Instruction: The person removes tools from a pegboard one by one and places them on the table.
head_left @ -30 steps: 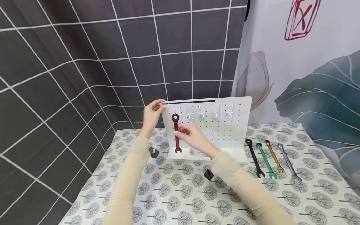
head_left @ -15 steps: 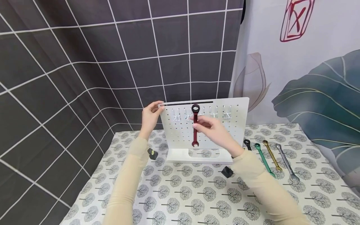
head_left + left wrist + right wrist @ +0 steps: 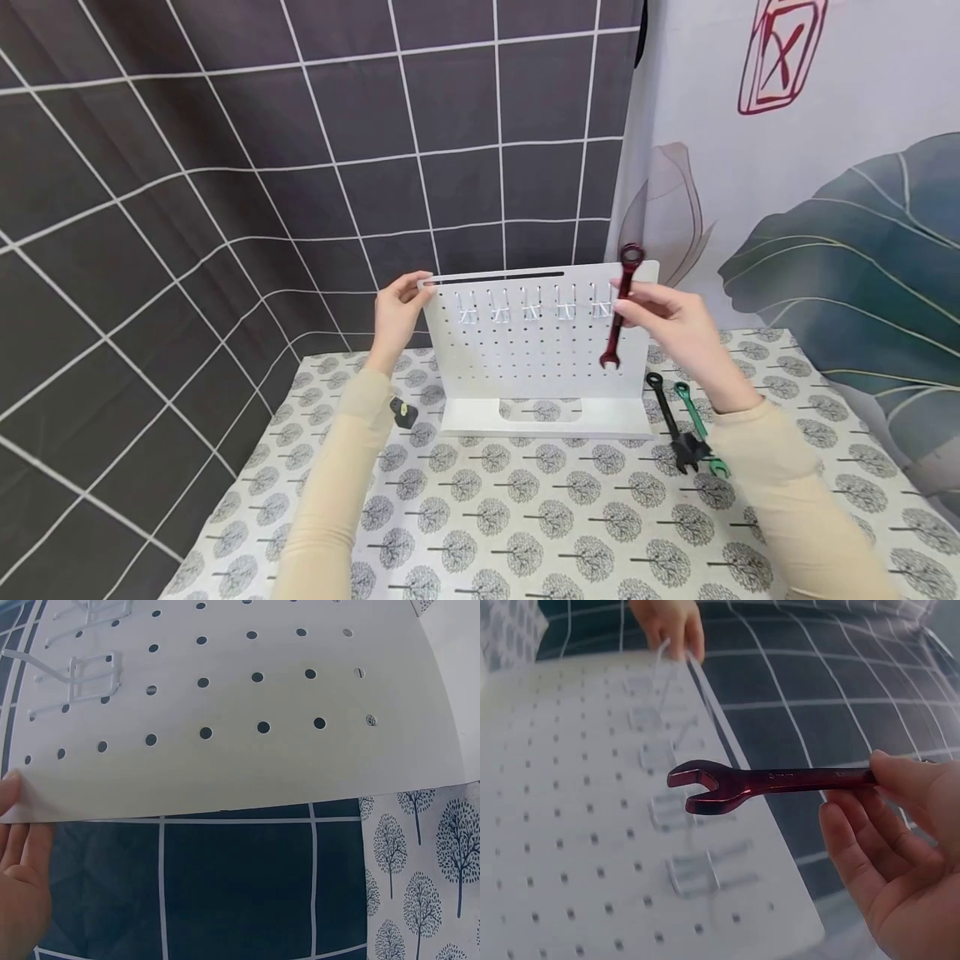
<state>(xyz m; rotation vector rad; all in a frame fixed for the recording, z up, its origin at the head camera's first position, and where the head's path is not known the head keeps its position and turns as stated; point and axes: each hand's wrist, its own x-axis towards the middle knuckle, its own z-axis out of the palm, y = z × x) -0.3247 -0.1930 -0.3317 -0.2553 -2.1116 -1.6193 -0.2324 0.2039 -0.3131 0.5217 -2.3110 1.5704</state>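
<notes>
A white pegboard stand (image 3: 525, 358) with a row of wire hooks (image 3: 531, 305) stands on the table. My left hand (image 3: 397, 310) grips its top left corner, thumb on the front; the left wrist view shows the board's edge (image 3: 225, 750) against my fingers (image 3: 19, 855). My right hand (image 3: 671, 321) pinches the dark red wrench (image 3: 619, 308) by its shaft, upright, ring end up, in front of the board's right edge. In the right wrist view the red wrench (image 3: 765, 782) shows its open jaw end before the hooks, held by my fingertips (image 3: 889, 780).
A black wrench (image 3: 669, 414) and a green wrench (image 3: 697, 421) lie on the tree-print tablecloth (image 3: 525, 517) right of the stand; others are hidden behind my right arm. A small black object (image 3: 402, 412) sits left of the stand. A dark tiled backdrop and a leaf-print curtain stand behind.
My right hand has carried the red wrench from the board's left side across to its right edge and a little higher. The left hand has stayed on the corner.
</notes>
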